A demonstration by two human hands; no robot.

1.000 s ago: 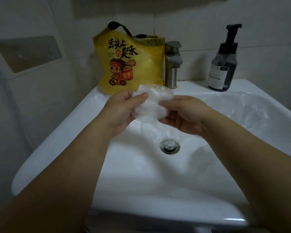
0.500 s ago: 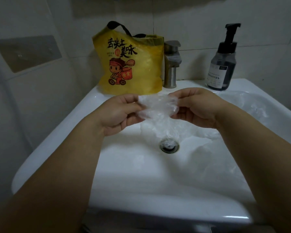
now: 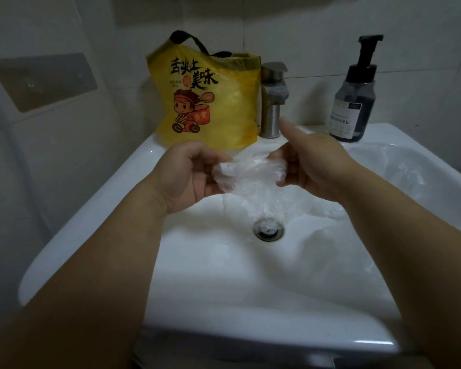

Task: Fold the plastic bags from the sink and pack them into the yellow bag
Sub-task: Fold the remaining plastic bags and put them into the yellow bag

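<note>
A clear plastic bag (image 3: pixel 248 173) is stretched between my two hands above the white sink (image 3: pixel 112 198). My left hand (image 3: pixel 189 174) pinches its left end with curled fingers. My right hand (image 3: pixel 312 166) holds the right end, thumb raised. The bag's lower part trails down toward the drain (image 3: pixel 268 230). More clear plastic (image 3: pixel 399 171) lies in the basin's right side. The yellow bag (image 3: pixel 208 99), printed with a cartoon figure and black handles, stands upright on the sink's back ledge, just beyond my hands.
A steel tap (image 3: pixel 273 99) stands right of the yellow bag. A dark pump bottle (image 3: pixel 355 102) sits at the back right corner. Tiled walls close in behind and on the left.
The bunched plastic bag has been pulled out wider between my hands. My right hand has shifted right and lifted its thumb.
</note>
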